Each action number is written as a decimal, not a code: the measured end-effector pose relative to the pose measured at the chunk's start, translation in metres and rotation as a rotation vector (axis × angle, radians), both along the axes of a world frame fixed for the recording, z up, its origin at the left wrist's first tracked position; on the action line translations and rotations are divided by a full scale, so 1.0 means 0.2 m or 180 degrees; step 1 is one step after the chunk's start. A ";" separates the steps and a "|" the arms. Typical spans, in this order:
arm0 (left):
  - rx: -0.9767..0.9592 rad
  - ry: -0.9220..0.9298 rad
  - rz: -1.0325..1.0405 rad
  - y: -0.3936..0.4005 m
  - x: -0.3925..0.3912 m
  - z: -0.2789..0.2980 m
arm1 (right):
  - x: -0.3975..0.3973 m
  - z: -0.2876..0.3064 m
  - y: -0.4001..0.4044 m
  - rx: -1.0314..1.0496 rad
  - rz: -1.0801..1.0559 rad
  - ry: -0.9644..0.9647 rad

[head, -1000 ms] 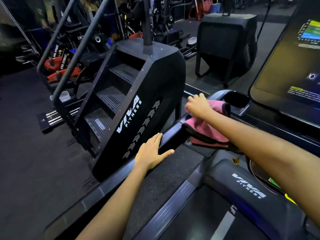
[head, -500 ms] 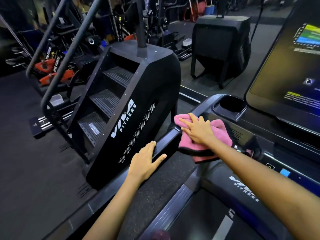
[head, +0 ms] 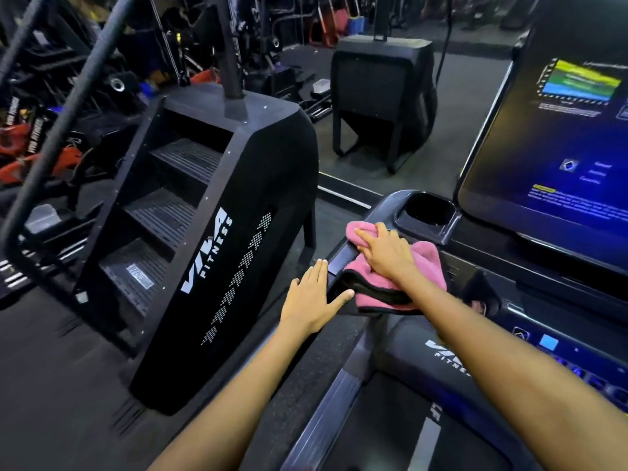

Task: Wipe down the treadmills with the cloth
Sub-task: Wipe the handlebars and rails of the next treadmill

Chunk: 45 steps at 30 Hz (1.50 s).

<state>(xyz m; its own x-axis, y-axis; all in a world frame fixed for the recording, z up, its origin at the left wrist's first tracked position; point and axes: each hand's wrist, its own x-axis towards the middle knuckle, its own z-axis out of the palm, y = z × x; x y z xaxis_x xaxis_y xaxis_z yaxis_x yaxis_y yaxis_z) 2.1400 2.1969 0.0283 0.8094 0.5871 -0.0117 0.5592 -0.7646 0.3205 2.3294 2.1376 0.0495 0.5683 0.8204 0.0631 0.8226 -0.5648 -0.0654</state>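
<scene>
A pink cloth (head: 424, 266) with a dark edge lies on the left arm of the black treadmill console (head: 384, 205), just below the cup holder (head: 429, 212). My right hand (head: 385, 254) presses flat on the cloth with fingers stretched out toward the upper left. My left hand (head: 314, 297) rests open on the treadmill's left handrail, fingers straight, thumb spread toward the cloth. The treadmill's lit screen (head: 557, 137) stands at the upper right, and its belt (head: 401, 433) runs below between my arms.
A black stair-climber machine (head: 217, 239) with a white logo stands close on the left, its rail (head: 68, 107) slanting overhead. Another black machine (head: 380, 93) sits behind on the grey floor. Red and black gym equipment crowds the far left.
My right hand slid the cloth from the rail near the cup holder down along the console arm, then flattened on it. My left hand moved up the handrail, closer to the cloth.
</scene>
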 end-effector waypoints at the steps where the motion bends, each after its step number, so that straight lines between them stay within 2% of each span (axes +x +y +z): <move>1: -0.0032 -0.0023 -0.0001 0.00 0.00 0.00 | -0.02 0.00 0.00 -0.0014 0.0077 -0.0043; 4: -0.0078 -0.0066 0.0003 0.00 -0.01 -0.01 | -0.07 -0.03 -0.06 -0.0152 0.0583 -0.0197; 6: -0.0111 -0.0118 -0.0016 0.00 -0.01 0.00 | -0.05 -0.03 -0.08 -0.0151 0.0642 -0.0234; 11: -0.0229 -0.0071 -0.0084 0.01 -0.01 0.00 | 0.08 -0.02 -0.02 -0.0036 -0.0423 0.0032; 13: -0.0218 -0.0080 -0.0086 0.01 -0.01 0.00 | 0.06 -0.02 0.00 0.0027 -0.0517 0.0069; 18: -0.0248 -0.0063 -0.0078 0.02 0.00 -0.01 | -0.02 -0.04 -0.07 -0.0032 0.0529 0.0002; 20: -0.0271 -0.0086 -0.0093 0.02 -0.01 -0.01 | 0.02 -0.03 -0.09 -0.0070 0.0618 0.0046; 25: -0.0323 -0.0114 -0.0082 0.01 -0.01 0.00 | 0.09 -0.03 0.01 0.0041 -0.0238 0.0177; 27: -0.0268 -0.0067 -0.0034 0.01 0.00 0.02 | 0.07 -0.02 0.03 0.0064 -0.0229 0.0135; 31: -0.0385 0.0051 0.0100 0.03 0.10 0.04 | 0.03 -0.04 -0.05 0.0065 0.0377 0.0153; 33: -0.0412 0.0089 0.0083 0.06 0.19 0.04 | 0.03 -0.05 -0.07 0.0096 0.0433 0.0159; 40: -0.0588 -0.0051 0.0080 0.10 0.30 0.04 | 0.19 -0.01 0.06 -0.0007 -0.0430 0.0100; 42: -0.0625 -0.0080 0.0111 0.10 0.30 0.04 | 0.18 -0.02 0.04 -0.0008 -0.0233 0.0019; 45: -0.0631 -0.0136 0.0151 0.10 0.30 0.03 | 0.13 -0.04 -0.04 -0.0013 0.0414 -0.0002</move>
<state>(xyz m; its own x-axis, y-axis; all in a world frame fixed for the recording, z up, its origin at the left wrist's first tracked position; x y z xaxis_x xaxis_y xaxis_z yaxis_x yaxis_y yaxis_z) 2.1994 2.2167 0.0348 0.7831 0.6142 -0.0972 0.5758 -0.6572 0.4863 2.3560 2.1302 0.0415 0.4571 0.8874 0.0599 0.8889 -0.4537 -0.0627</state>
